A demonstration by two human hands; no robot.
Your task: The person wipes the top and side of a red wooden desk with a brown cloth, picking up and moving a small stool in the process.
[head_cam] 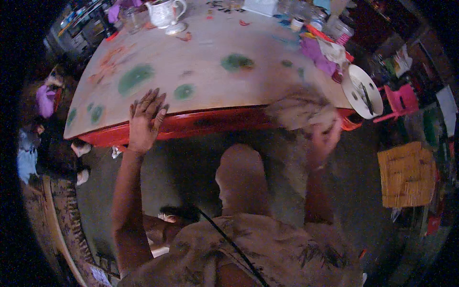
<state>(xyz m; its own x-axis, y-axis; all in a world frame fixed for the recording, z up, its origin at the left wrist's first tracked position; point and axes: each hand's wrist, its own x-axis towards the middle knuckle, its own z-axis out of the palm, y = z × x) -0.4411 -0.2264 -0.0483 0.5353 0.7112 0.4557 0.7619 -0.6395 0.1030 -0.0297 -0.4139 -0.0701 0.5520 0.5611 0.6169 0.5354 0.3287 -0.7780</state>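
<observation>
A pale tabletop (211,82) with a red edge lies before me, marked with green and orange-red stains. My left hand (147,114) rests flat on its near edge, with nothing held. My right hand (324,138), blurred, grips a crumpled brown cloth (303,107) at the table's near right edge. The cloth partly lies over the tabletop and hangs below the edge. Just beyond this hand, a white oval bowl or basket (355,84) with a dark utensil across it stands at the table's right corner.
A white patterned pitcher (162,14) and a small round lid or dish (175,28) stand at the far side. Purple cloth (317,57), jars (317,20) and a white box (261,6) are at the far right. A pink chair (403,100) and woven stool (407,174) stand right.
</observation>
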